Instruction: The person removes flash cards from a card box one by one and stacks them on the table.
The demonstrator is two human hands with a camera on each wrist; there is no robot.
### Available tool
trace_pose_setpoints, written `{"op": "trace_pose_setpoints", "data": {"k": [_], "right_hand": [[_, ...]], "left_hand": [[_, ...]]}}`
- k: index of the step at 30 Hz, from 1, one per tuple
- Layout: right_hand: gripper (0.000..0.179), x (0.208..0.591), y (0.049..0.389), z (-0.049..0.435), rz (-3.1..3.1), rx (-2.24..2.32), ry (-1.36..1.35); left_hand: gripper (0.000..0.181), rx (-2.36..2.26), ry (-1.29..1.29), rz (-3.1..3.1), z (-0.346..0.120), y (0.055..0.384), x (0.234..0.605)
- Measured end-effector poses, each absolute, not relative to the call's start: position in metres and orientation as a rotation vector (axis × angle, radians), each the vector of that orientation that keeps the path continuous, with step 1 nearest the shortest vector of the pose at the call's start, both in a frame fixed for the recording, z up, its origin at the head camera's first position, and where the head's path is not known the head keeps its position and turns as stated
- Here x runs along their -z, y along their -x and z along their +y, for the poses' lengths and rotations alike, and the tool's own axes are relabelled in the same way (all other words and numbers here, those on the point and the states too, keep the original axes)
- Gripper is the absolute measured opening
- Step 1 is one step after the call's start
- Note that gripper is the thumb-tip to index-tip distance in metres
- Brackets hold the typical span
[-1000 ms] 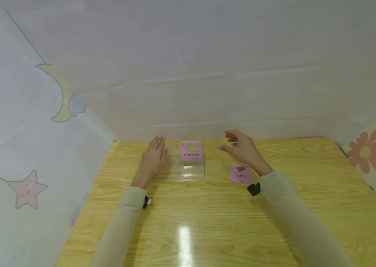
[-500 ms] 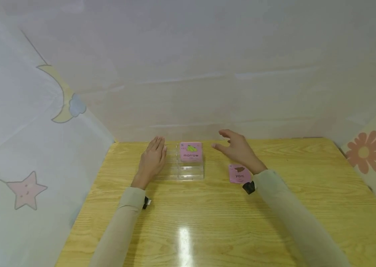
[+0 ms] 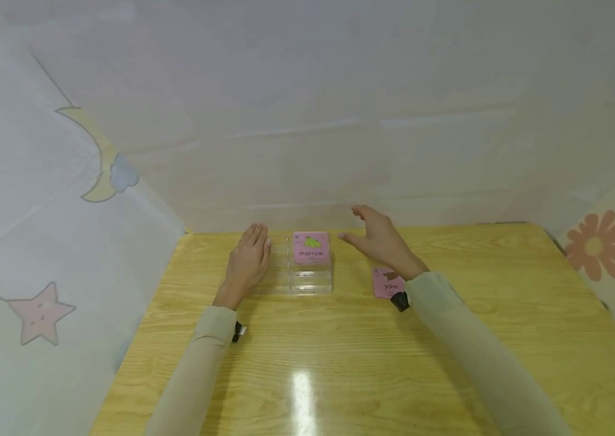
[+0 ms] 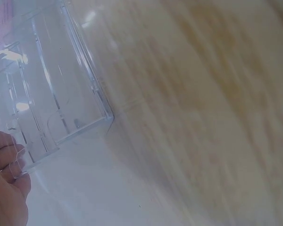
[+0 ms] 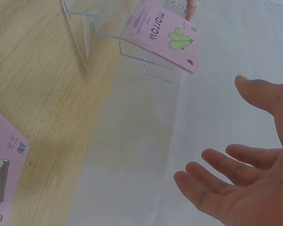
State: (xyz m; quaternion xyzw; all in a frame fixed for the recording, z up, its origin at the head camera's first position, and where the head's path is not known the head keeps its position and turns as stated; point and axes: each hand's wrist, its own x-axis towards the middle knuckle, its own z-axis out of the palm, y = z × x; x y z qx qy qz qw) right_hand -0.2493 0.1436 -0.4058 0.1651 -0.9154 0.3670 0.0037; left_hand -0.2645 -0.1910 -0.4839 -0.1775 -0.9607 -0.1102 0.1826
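Observation:
A clear stepped plastic stand [image 3: 311, 282] sits near the back of the table. On its top right step leans a pink card [image 3: 311, 247] printed "marrow" with green vegetables. My left hand [image 3: 247, 260] rests along the stand's left end, fingers straight in the head view; the left wrist view shows fingertips [image 4: 15, 153] at the plastic edge. To the right of the stand my right hand [image 3: 386, 242] hovers with thumb and fingers spread, holding nothing. Below that wrist a pink "yam" card [image 3: 386, 283] lies flat on the table, its right side hidden by the wrist strap.
The wooden table [image 3: 285, 345] meets a pale cloth wall [image 3: 296, 169] just behind the stand. Dark straps with small devices are on both wrists, the right strap [image 3: 400, 301] overlapping the yam card. Printed shapes decorate the side cloths.
My right hand has moved left toward the stand, its thumb and fingers spreading wider apart. Its strap now covers part of the yam card. The left hand and both cards stay in place.

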Motion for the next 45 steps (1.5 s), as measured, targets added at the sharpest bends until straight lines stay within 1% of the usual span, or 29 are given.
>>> {"op": "trace_pose_setpoints", "data": {"k": [5, 13, 36, 45], "right_hand": [[0.079, 0.400, 0.252, 0.140, -2.891, -1.074, -0.558], [0.077, 0.395, 0.257, 0.130, -2.886, -0.996, -0.615], [0.079, 0.399, 0.264, 0.109, -2.943, -0.823, -0.630], [0.075, 0.401, 0.265, 0.100, -2.938, -0.794, -0.738]], "left_hand": [[0.052, 0.304, 0.493, -2.698, -0.191, 0.266, 0.483], [0.055, 0.300, 0.496, -2.698, -0.190, 0.268, 0.484], [0.054, 0.318, 0.484, -2.714, -0.191, 0.267, 0.486], [0.054, 0.318, 0.487, -2.710, -0.188, 0.267, 0.486]]}}
